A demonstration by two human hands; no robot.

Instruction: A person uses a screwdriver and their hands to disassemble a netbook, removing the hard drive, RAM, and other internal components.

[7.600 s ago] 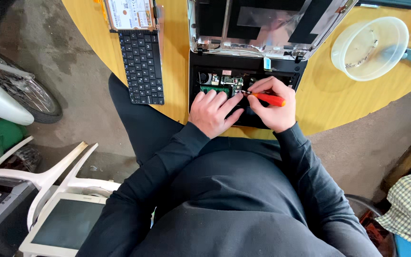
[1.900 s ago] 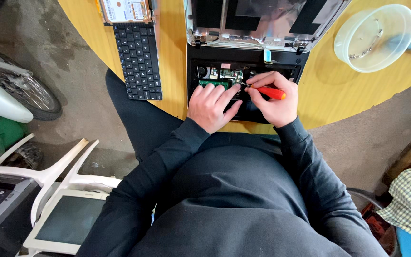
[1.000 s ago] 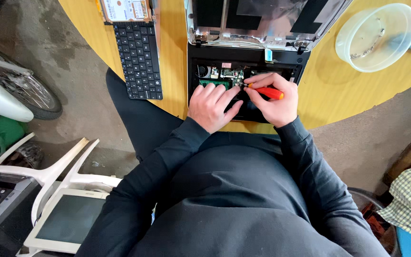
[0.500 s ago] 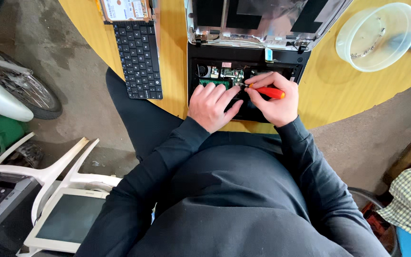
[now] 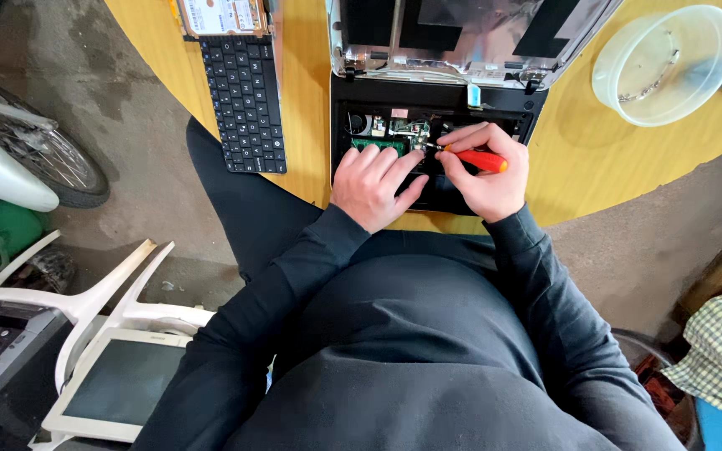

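Observation:
An opened laptop base (image 5: 511,117) lies on a round wooden table (image 5: 311,100), its green circuit board (image 5: 378,142) exposed and its lid (image 5: 461,33) folded back. My left hand (image 5: 373,184) rests flat on the base, fingers spread beside the board. My right hand (image 5: 482,171) grips a red-handled screwdriver (image 5: 478,159), whose tip points left onto the board near my left fingertips.
A detached black keyboard (image 5: 244,100) lies left of the laptop, a flat drive (image 5: 219,15) above it. A clear plastic bowl (image 5: 666,63) stands at the right. On the floor at the left are a white chair (image 5: 77,301), an old monitor (image 5: 119,384) and a wheel (image 5: 35,159).
The screwdriver handle shifted slightly in my right hand; both hands have stayed on the laptop base. The view has drifted a little.

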